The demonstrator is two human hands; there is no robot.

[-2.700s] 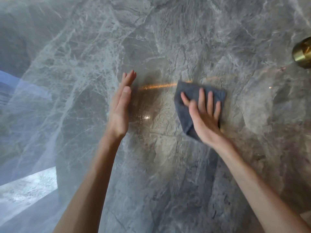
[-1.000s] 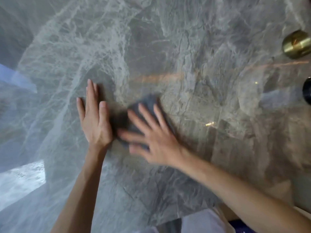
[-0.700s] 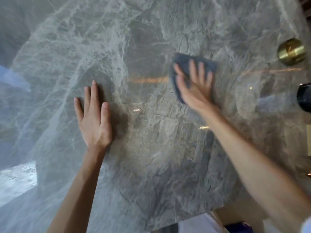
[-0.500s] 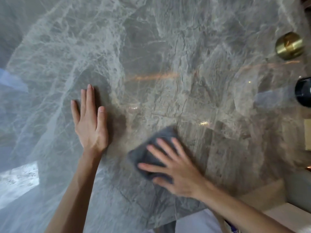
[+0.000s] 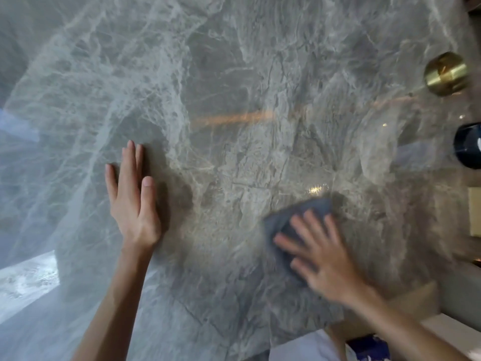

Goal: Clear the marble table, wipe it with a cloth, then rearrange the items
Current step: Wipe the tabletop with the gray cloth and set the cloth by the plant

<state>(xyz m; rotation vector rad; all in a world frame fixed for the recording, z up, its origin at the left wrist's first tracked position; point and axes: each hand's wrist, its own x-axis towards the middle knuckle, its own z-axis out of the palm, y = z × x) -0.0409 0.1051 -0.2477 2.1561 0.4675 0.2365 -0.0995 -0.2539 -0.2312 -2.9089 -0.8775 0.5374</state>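
Wiping the marble desk (image 5: 234,74), near edge.
Right hand (image 5: 322,256), fingers spread, presses the cloth (image 5: 299,212) flat to scrub; left hand (image 5: 132,199) lies open and empty, likely bracing the reach.

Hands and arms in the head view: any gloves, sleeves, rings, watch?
Both are bare. The left hand has no glove, ring or watch, and its forearm shows no sleeve up to the frame's bottom edge. The right hand is motion-blurred; no glove or wristband can be made out, and its forearm is likewise unsleeved where visible. Nails look short and unpainted on the left hand; on the right, too blurred to tell.
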